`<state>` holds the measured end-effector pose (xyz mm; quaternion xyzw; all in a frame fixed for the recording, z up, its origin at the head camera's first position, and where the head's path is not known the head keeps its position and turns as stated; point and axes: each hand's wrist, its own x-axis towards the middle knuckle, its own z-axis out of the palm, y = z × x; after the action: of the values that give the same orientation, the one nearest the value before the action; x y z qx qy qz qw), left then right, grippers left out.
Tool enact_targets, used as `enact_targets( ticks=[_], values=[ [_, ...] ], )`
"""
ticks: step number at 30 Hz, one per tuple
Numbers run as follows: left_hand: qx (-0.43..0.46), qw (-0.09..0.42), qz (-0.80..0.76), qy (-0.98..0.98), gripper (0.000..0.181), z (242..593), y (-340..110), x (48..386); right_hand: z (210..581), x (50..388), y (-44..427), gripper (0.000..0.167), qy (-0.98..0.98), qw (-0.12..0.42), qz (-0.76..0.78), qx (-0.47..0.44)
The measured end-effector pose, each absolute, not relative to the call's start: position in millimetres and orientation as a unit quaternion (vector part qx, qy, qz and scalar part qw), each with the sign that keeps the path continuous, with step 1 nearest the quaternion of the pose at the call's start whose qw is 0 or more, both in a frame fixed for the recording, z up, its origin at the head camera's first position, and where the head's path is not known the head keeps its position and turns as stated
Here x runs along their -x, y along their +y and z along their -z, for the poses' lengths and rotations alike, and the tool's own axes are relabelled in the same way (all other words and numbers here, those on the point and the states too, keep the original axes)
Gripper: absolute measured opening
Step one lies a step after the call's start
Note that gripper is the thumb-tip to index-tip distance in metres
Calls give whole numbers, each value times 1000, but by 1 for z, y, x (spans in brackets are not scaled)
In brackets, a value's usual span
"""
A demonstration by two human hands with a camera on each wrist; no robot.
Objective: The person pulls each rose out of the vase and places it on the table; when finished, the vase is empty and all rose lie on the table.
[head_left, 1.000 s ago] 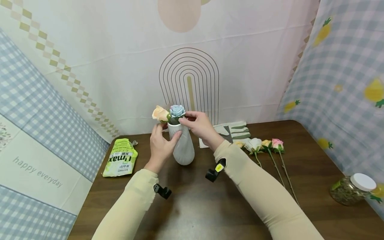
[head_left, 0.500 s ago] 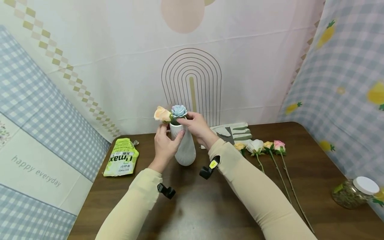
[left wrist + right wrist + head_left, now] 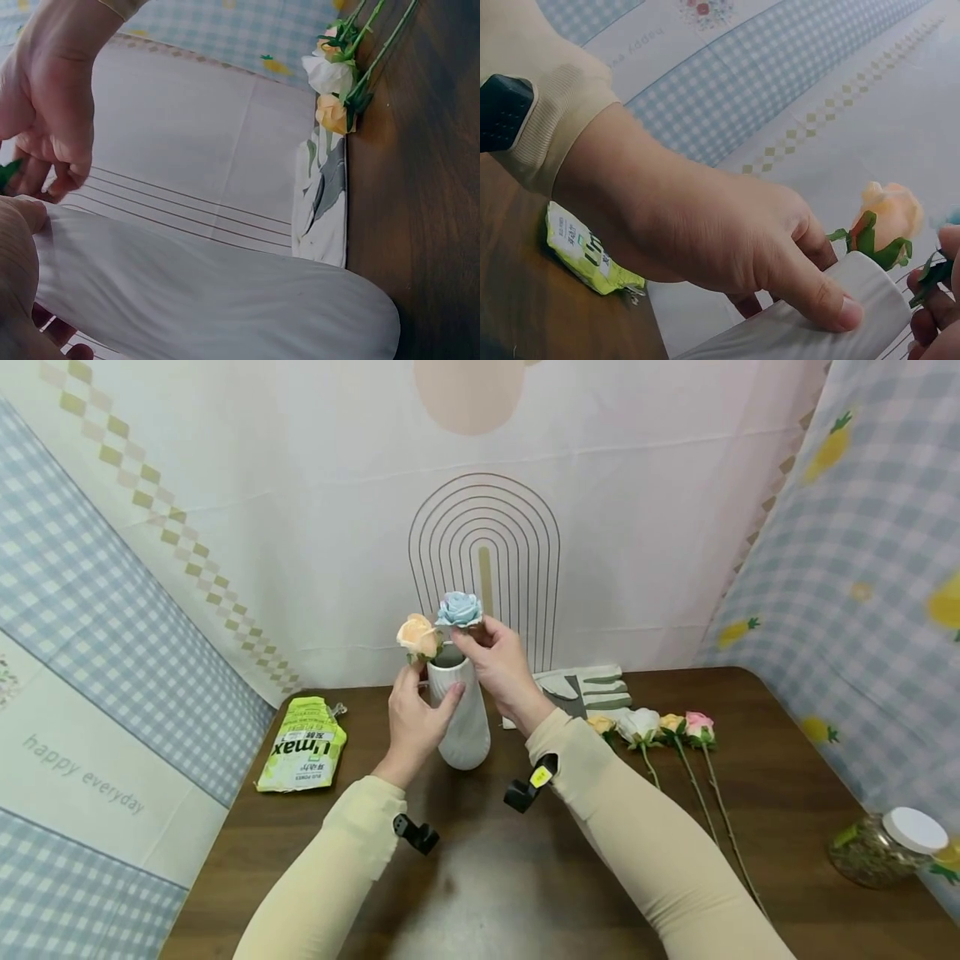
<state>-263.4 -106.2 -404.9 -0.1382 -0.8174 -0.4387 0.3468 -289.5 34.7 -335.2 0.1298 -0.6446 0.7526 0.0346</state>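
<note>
My left hand [image 3: 414, 718] grips the upper part of a white ribbed vase [image 3: 465, 727], with the thumb [image 3: 832, 307] lying along its side in the right wrist view. A peach rose [image 3: 417, 636] stands in the vase and leans over the left of its rim. Just above and right of the mouth, my right hand [image 3: 504, 670] pinches a light blue rose [image 3: 459, 609] below its bloom. The right fingers hide most of that stem. Green leaves [image 3: 928, 271] show between the right fingers in the right wrist view.
Right of the vase lie white-and-green gloves [image 3: 592, 690]. Several roses, among them a white rose [image 3: 637, 727] and a pink rose [image 3: 699, 727], lie on the brown table [image 3: 487, 877]. A lime-green pouch [image 3: 303, 747] lies left; a white-lidded jar [image 3: 885, 847] stands far right.
The right hand has lifted the blue rose from close at the vase's rim to above it, exposing the mouth. The left hand keeps its grip; the peach rose sits slightly more upright.
</note>
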Motion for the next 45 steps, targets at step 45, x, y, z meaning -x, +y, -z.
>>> enact_targets(
  ticks=[45],
  values=[
    [117,327,450,-823,59,411,-104,263,337,282,55,18,-716,94,-684,-103]
  ],
)
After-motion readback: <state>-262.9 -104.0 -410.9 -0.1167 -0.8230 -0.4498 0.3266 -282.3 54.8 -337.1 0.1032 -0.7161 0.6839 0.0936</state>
